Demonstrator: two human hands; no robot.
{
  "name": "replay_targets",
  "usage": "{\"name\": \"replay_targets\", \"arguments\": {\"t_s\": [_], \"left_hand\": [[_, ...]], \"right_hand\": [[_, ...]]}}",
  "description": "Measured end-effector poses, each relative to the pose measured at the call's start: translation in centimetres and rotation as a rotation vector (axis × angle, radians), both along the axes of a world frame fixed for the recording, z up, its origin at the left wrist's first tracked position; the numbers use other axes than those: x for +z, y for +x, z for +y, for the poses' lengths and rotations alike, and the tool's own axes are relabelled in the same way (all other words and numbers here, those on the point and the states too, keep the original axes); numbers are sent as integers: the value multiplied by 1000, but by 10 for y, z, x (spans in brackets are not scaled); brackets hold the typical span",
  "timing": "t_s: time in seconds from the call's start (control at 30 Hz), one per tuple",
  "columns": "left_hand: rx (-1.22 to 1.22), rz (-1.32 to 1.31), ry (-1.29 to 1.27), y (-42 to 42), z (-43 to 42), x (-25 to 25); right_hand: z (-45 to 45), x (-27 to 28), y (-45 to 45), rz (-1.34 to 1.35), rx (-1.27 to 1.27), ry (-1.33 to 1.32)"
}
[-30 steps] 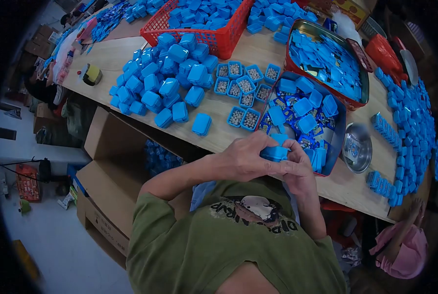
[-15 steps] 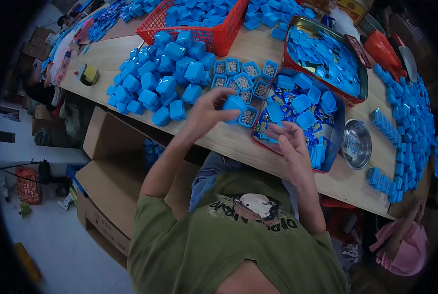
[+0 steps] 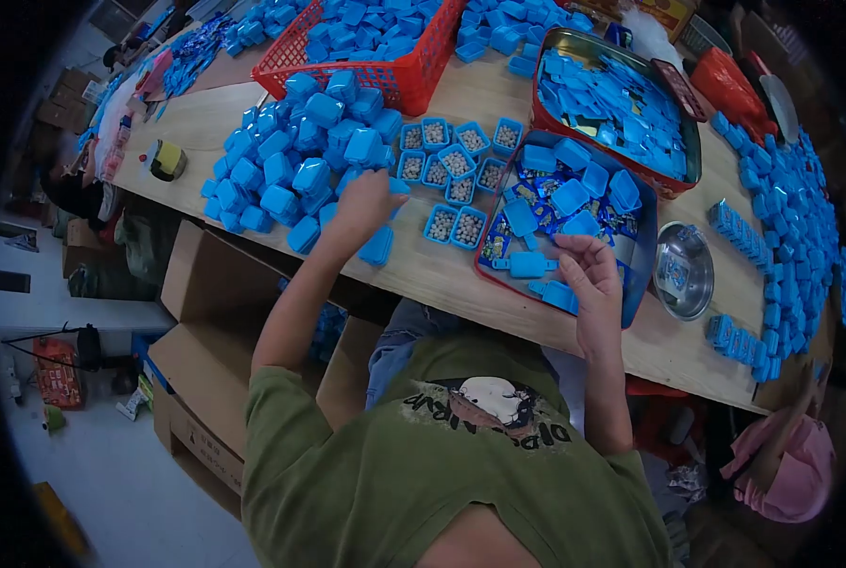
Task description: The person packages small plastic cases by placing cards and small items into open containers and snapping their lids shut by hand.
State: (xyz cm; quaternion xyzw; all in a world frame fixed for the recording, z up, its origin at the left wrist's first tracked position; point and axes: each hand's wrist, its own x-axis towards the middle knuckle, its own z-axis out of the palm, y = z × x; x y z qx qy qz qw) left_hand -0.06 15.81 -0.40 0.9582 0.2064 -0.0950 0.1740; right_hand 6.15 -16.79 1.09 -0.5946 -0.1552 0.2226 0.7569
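My left hand curls at the blue boxes, hold hidden; my right hand gapes, seemingly empty; boxes look light, stiff, slick, best pinched by opposite sides

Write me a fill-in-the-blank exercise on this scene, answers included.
1. The left hand is at a pile of ____ boxes.
2. The hand nearer the metal bowl is the person's ____ one.
3. The perforated basket is coloured ____.
4. The person's shirt is coloured ____.

Missing words: blue; right; red; green.
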Motion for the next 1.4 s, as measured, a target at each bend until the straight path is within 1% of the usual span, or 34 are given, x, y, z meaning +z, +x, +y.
{"name": "replay_targets", "arguments": {"t_s": [0.07, 0.1, 0.17, 0.2, 0.27, 0.3, 0.37, 0.4, 0.47, 0.5, 0.57, 0.63, 0.7, 0.73, 0.77, 0.8, 0.83, 0.87, 0.9, 0.93, 1.0, 1.03, 1.1, 1.17, 1.2, 1.27, 1.3, 1.33, 1.4], "left_hand": [[79, -227, 238, -2, -22, 8], [70, -225, 233, 3, -30, 13], [14, -321, 409, 16, -47, 20], [5, -329, 402, 24, -50, 16], [36, -428, 449, 38, -51, 4], [39, -430, 452, 39, -49, 2], [83, -472, 312, 30, -40, -1], [94, -467, 324, 22, -32, -3], [68, -765, 154, 2, -16, -8], [72, -762, 158, -6, -15, -6], [135, -722, 48, -25, -20, -4], [106, -696, 39, -33, -26, -8], [73, -672, 31, -37, -25, -10], [57, -656, 16, -37, -24, -11], [42, -639, 1, -38, -22, -11], [44, -640, 3, -40, -20, -8], [102, -612, 10, -41, -18, -3], [159, -582, 19, -43, -15, 0], [160, -582, 23, -43, -10, -2], [139, -577, 30, -44, -4, -9], [127, -573, 40, -43, 6, -19], [86, -556, 76, -41, 8, -22], [45, -545, 114, -36, 10, -23], [45, -450, 80, -32, 12, -21], [48, -454, 81, -32, 13, -19], [102, -509, -16, -33, 17, -16], [107, -511, -16, -34, 19, -17], [99, -538, -42, -35, 20, -18], [104, -567, -74, -39, 19, -25]], "right_hand": [[-6, -1, 8, -34, -85, -66], [-8, -4, 12, -30, -94, -70], [-11, -11, 24, -199, -178, -233], [-12, -10, 32, -204, -190, -239], [-14, -8, 44, -410, -233, -449], [-16, -5, 46, -412, -231, -445], [-18, -1, 54, -442, -249, -446], [-22, -10, 59, -489, -281, -433], [-23, -9, 56, -462, -284, -456], [-23, -9, 55, -438, -300, -489], [-17, -10, 50, -450, -279, -497], [-8, -8, 45, -465, -262, -503], [3, -3, 40, -514, -210, -446], [8, 3, 37, -516, -210, -445], [14, 10, 34, -580, -176, -479], [22, 15, 29, -643, -141, -511], [33, 16, 25, -645, -139, -507], [46, 16, 22, -812, -35, -489], [60, 15, 17, -978, 71, -467], [76, 13, 11, -979, 73, -462], [110, 3, -4, -1258, 214, -505], [124, -3, -7, -1259, 218, -501], [150, -17, -9, -1438, 289, -720], [172, -33, -9, -1497, 245, -764], [181, -41, -8, -1552, 202, -807], [193, -53, -6, -1600, 181, -808], [196, -54, -5, -1643, 162, -812], [199, -55, -2, -1648, 170, -811], [199, -53, 3, -1552, 167, -760]]}}
